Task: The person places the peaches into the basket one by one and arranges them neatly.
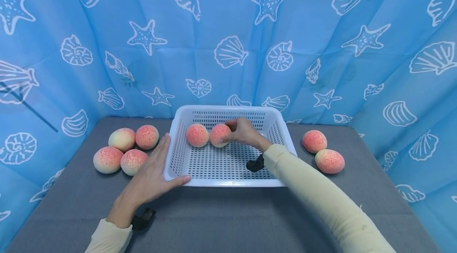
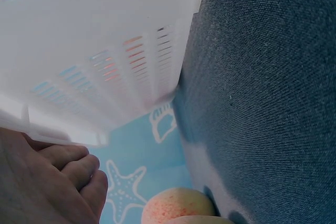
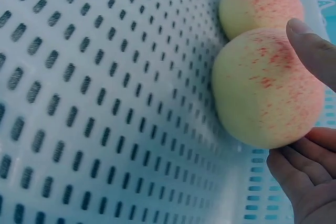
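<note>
At the bottom of the frame, the near stretch of the grey table (image 1: 228,221) lay before me. The left hand (image 1: 150,175) reached up from the lower left, fingers mostly straight along the outside of the white basket (image 1: 214,183), thumb extended onto its near rim. The basket stood at the centre. Inside it, the right hand (image 1: 246,132) was partly closed, pinching a peach (image 1: 217,137) between thumb and fingers; whether that peach touched the floor, I could not tell. A second peach (image 1: 197,135) sat just beside it, to the left. Four peaches (image 1: 107,160) clustered left of the basket, and a pair (image 1: 329,161) sat at centre right. Behind everything, a blue curtain (image 1: 314,27) with white shells and starfish filled the upper frame.
</note>
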A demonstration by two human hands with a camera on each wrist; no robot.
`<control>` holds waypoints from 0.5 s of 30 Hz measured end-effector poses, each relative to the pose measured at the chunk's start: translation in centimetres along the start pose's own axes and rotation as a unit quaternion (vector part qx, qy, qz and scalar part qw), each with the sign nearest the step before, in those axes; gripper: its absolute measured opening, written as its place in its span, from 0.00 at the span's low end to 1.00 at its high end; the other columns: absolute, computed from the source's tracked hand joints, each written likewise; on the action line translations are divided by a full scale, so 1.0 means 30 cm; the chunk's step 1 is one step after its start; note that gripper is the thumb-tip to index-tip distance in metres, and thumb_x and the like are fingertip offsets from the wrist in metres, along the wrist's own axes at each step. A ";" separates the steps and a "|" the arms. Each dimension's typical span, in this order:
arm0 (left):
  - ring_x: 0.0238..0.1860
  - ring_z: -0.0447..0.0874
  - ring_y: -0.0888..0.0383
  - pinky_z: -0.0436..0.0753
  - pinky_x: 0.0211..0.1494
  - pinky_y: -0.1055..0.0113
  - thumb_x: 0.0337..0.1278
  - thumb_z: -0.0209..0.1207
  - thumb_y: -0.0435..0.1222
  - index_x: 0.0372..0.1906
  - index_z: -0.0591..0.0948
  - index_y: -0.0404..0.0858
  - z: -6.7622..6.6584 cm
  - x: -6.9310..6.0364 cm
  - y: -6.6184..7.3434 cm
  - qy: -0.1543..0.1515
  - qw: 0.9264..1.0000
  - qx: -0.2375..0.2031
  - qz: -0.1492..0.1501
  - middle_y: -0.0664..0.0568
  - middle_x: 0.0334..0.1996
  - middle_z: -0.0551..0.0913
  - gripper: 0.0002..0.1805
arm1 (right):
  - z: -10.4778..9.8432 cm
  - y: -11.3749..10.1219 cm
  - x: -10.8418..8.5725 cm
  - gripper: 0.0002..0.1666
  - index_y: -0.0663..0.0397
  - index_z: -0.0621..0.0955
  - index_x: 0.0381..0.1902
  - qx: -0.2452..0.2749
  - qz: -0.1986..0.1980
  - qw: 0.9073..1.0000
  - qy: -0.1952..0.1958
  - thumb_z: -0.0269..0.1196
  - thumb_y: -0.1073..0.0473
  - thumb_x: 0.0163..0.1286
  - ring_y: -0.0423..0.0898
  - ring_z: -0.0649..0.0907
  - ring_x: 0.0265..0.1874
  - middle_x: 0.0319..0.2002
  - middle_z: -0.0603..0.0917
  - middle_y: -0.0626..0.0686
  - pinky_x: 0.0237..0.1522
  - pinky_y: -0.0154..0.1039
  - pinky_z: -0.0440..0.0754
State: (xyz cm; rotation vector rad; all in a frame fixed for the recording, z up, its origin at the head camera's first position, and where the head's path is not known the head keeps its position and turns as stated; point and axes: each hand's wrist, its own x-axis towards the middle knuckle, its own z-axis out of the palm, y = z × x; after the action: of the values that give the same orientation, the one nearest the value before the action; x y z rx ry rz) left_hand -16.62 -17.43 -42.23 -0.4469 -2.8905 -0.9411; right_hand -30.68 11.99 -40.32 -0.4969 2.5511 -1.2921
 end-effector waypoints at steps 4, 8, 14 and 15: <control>0.80 0.43 0.44 0.55 0.72 0.32 0.46 0.70 0.65 0.83 0.35 0.49 0.002 0.001 -0.001 0.003 1.000 -0.001 0.001 0.48 0.82 0.41 0.71 | -0.014 -0.016 -0.005 0.48 0.65 0.74 0.68 -0.002 0.023 0.999 0.023 0.81 0.54 0.53 0.57 0.78 0.64 0.66 0.78 0.61 0.63 0.48 0.77; 0.80 0.44 0.44 0.56 0.72 0.32 0.46 0.70 0.65 0.83 0.35 0.49 0.002 0.002 -0.001 0.005 1.000 -0.003 0.002 0.48 0.82 0.41 0.71 | -0.031 -0.024 -0.008 0.48 0.67 0.72 0.69 0.019 0.024 0.999 0.035 0.80 0.55 0.55 0.58 0.74 0.68 0.69 0.74 0.62 0.66 0.48 0.74; 0.79 0.45 0.44 0.56 0.72 0.32 0.46 0.70 0.65 0.83 0.36 0.48 0.002 0.001 0.000 0.005 1.000 -0.008 0.005 0.48 0.82 0.42 0.71 | -0.077 -0.053 -0.040 0.47 0.67 0.71 0.70 0.060 -0.019 0.997 0.047 0.78 0.57 0.58 0.56 0.73 0.69 0.69 0.73 0.62 0.66 0.46 0.73; 0.79 0.45 0.43 0.57 0.72 0.32 0.46 0.70 0.65 0.83 0.36 0.48 0.001 0.000 0.000 0.006 1.000 -0.007 0.005 0.47 0.82 0.42 0.71 | -0.085 -0.060 -0.047 0.47 0.67 0.71 0.70 0.067 -0.028 0.996 0.050 0.78 0.57 0.58 0.56 0.74 0.69 0.69 0.73 0.62 0.66 0.46 0.73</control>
State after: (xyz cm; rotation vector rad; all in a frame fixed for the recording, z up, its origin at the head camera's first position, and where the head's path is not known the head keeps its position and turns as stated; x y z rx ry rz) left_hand -16.63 -17.41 -42.24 -0.4552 -2.8706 -0.9599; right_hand -29.96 13.43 -37.28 -0.4928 2.5243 -1.5316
